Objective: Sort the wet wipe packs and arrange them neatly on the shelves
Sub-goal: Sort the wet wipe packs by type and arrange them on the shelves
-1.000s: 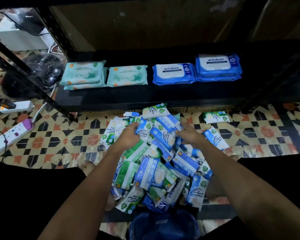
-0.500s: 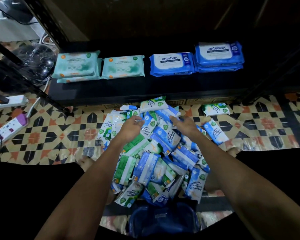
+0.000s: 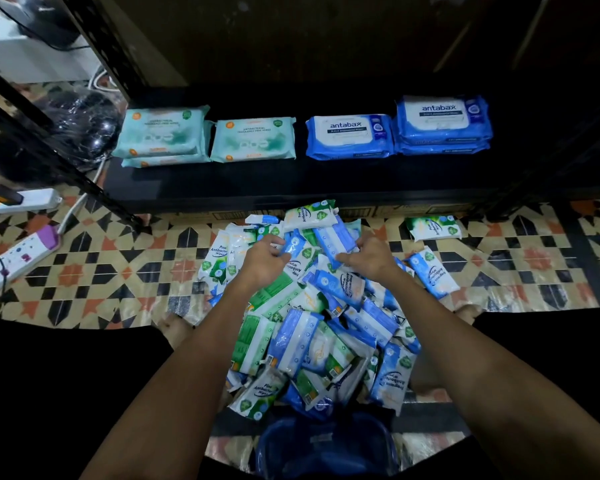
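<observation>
At mid-frame, the left hand and right hand each pinch a blue pack atop the pile. Lifting one colour at a time should keep the shelf rows tidy.

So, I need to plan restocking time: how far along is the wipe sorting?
Early. Done: teal packs and blue antabax packs lined up on the black shelf. In hand: left hand and right hand grip small blue packs. Left: the floor pile of small blue and green packs.

Both forearms reach forward over the pack pile; left hand and right hand curl fingers onto its far-end packs.
</observation>
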